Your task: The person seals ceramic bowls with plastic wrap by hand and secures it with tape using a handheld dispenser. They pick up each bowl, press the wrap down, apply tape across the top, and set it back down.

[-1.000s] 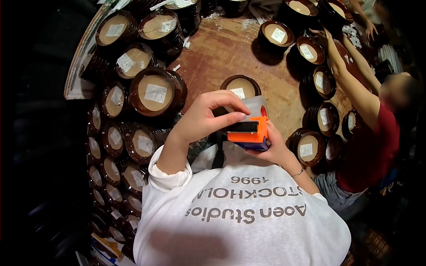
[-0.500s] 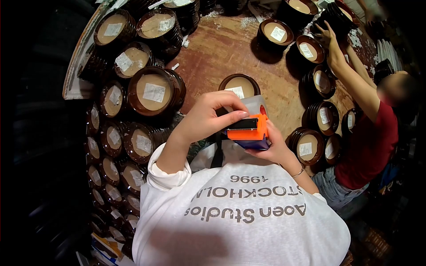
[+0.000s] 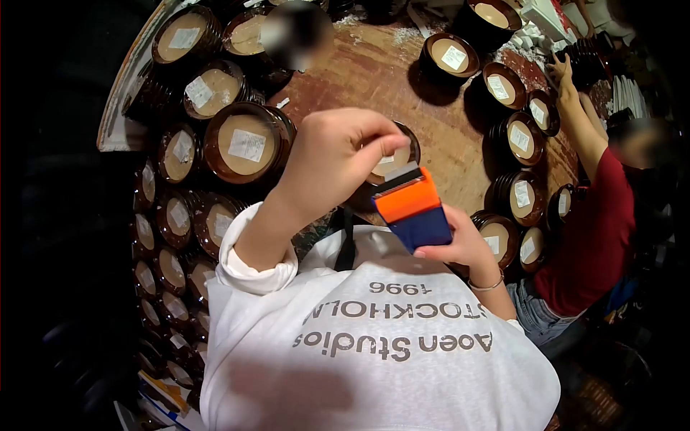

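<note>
My right hand grips a tape dispenser with a dark blue body and an orange front, held in front of my chest. A short pale strip stands up from the dispenser's black edge. Just above that edge my left hand is closed in a pinch. Whether tape lies between its fingertips I cannot make out. Behind the left fingers a dark brown dish with a tan centre and a white label stands on the wooden table, partly covered by my hand.
Stacks of labelled brown dishes crowd the left side. More stacks line the right. A co-worker in a red top reaches to dishes at the far right. White scraps lie at the back. A blurred round patch covers part of the back left.
My left hand has risen off the dispenser, and the dispenser has turned so its blue body faces up. The co-worker's arms have moved right, and a small labelled dish now shows near them.
</note>
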Available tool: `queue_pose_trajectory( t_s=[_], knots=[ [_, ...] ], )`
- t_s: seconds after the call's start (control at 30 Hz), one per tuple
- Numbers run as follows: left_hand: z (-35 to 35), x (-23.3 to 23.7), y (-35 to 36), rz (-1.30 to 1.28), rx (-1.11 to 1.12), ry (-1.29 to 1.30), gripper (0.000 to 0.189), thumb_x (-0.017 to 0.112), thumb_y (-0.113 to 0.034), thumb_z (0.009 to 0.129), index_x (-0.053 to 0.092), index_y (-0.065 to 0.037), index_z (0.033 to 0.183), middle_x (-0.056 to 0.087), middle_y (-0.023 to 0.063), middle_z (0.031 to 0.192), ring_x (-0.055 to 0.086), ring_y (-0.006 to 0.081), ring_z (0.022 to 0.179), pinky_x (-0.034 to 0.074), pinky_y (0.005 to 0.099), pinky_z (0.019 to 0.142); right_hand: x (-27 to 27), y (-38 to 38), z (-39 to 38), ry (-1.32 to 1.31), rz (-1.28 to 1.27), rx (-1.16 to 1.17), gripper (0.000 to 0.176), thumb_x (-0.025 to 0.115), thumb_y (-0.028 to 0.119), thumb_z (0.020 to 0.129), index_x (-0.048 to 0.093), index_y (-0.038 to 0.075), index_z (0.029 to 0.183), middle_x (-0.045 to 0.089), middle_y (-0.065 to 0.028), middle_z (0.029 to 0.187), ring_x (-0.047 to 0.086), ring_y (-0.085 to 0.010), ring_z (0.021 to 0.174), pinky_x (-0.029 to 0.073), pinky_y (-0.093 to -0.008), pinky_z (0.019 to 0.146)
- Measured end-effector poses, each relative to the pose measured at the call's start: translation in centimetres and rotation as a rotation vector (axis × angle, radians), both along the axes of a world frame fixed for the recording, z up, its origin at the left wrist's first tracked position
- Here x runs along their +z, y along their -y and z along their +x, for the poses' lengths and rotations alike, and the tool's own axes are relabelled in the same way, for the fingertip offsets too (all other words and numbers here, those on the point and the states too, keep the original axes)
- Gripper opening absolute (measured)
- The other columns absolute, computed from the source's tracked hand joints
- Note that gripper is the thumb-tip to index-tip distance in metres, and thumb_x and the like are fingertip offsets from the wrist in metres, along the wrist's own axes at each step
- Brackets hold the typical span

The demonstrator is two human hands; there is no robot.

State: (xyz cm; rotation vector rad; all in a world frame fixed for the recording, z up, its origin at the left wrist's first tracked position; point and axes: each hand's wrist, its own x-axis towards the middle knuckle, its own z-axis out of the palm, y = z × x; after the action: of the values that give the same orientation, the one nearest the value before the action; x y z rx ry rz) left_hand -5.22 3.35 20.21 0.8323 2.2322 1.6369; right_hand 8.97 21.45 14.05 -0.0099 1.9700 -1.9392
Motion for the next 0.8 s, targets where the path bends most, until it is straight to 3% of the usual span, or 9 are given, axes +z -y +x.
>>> queue_pose_trajectory(
  t_s=[0.07, 0.17, 0.23, 0.37, 0.43, 0.57, 0.63, 0.7, 0.8],
  knots=[
    [-1.1, 1.4, 0.3, 0.123, 0.002, -0.049, 0.005, 0.059, -0.002, 0.075, 0.063, 0.002, 0.076, 0.061, 0.0053, 0.068, 0.055, 0.0089, 0.059, 0.044, 0.0199, 0.053, 0.4, -1.2, 0.7, 0.036, 0.014, 0.026, 0.047, 0.073, 0.012, 0.061, 0.052, -0.001, 0.101, 0.057, -0.0023, 0.086, 0.05, -0.0077, 0.077, 0.041, -0.0216, 0.071],
    [-3.9, 4.5, 2.2, 0.401, 0.309, -0.302, 0.006, 0.059, -0.006, 0.077, 0.064, -0.002, 0.077, 0.062, 0.0048, 0.069, 0.056, 0.0081, 0.058, 0.044, 0.0185, 0.053, 1.2, -4.2, 1.6, 0.125, 0.071, 0.105, 0.047, 0.075, 0.014, 0.06, 0.053, -0.001, 0.099, 0.057, -0.0021, 0.085, 0.05, -0.007, 0.078, 0.041, -0.0215, 0.071],
    [-6.5, 5.4, 5.1, 0.37, 0.515, -0.459, 0.011, 0.058, -0.009, 0.079, 0.063, -0.001, 0.083, 0.063, 0.0075, 0.075, 0.056, 0.0092, 0.061, 0.044, 0.0193, 0.057, 1.9, -7.0, 2.6, 0.414, 0.087, 0.161, 0.047, 0.075, 0.015, 0.06, 0.054, -0.001, 0.099, 0.057, -0.0025, 0.086, 0.05, -0.0074, 0.078, 0.042, -0.022, 0.071],
    [-5.8, 2.3, 4.8, 0.481, 0.578, -0.258, 0.012, 0.06, -0.011, 0.078, 0.062, 0.0, 0.078, 0.062, 0.0053, 0.07, 0.056, 0.008, 0.059, 0.044, 0.0168, 0.056, 6.7, -13.3, 4.3, 0.514, 0.023, 0.168, 0.054, 0.078, 0.013, 0.051, 0.055, -0.005, 0.096, 0.06, -0.006, 0.084, 0.055, -0.0102, 0.076, 0.043, -0.0227, 0.07],
    [-5.8, -1.0, 4.9, 0.554, 0.627, -0.042, 0.013, 0.061, -0.013, 0.078, 0.062, 0.0, 0.079, 0.061, 0.0048, 0.07, 0.056, 0.0083, 0.058, 0.045, 0.0173, 0.053, 10.2, -15.1, 5.8, 0.52, 0.001, -0.08, 0.058, 0.08, 0.014, 0.045, 0.055, -0.007, 0.093, 0.061, -0.0068, 0.082, 0.055, -0.0105, 0.075, 0.042, -0.0219, 0.068],
    [-5.2, -9.7, 3.2, 0.738, 0.61, 0.422, 0.012, 0.059, -0.012, 0.079, 0.059, -0.001, 0.077, 0.06, 0.0056, 0.07, 0.054, 0.0083, 0.055, 0.047, 0.0208, 0.048, 17.0, -16.3, 3.2, 0.435, 0.365, -0.017, 0.062, 0.083, 0.019, 0.04, 0.054, -0.008, 0.088, 0.06, -0.0032, 0.075, 0.055, -0.0083, 0.072, 0.041, -0.0195, 0.067],
    [-3.9, -13.0, 2.3, 0.71, 0.691, 0.618, 0.013, 0.058, -0.015, 0.079, 0.058, -0.002, 0.076, 0.057, 0.004, 0.067, 0.051, 0.0082, 0.053, 0.047, 0.0219, 0.049, 18.0, -17.2, 2.7, 0.404, 0.536, -0.208, 0.084, 0.086, 0.019, 0.032, 0.047, -0.01, 0.101, 0.057, -0.0084, 0.087, 0.053, -0.0126, 0.083, 0.041, -0.0246, 0.076],
    [-2.7, -16.1, 1.8, 0.763, 0.716, 0.774, 0.014, 0.058, -0.016, 0.08, 0.057, -0.002, 0.077, 0.053, 0.0019, 0.065, 0.049, 0.0081, 0.054, 0.047, 0.0232, 0.049, 18.2, -18.3, 0.1, 0.447, 0.605, -0.179, 0.088, 0.085, 0.016, 0.032, 0.044, -0.011, 0.105, 0.055, -0.0111, 0.093, 0.052, -0.0153, 0.087, 0.04, -0.0275, 0.08],
    [-1.7, -20.3, 2.1, 0.755, 0.8, 0.853, 0.014, 0.057, -0.017, 0.08, 0.057, -0.003, 0.079, 0.052, 0.0009, 0.068, 0.047, 0.0085, 0.057, 0.048, 0.0239, 0.052, 17.6, -17.3, -4.2, 0.557, 0.649, -0.044, 0.078, 0.081, 0.011, 0.037, 0.046, -0.011, 0.103, 0.057, -0.0109, 0.091, 0.054, -0.0164, 0.083, 0.043, -0.028, 0.077]
  ],
)
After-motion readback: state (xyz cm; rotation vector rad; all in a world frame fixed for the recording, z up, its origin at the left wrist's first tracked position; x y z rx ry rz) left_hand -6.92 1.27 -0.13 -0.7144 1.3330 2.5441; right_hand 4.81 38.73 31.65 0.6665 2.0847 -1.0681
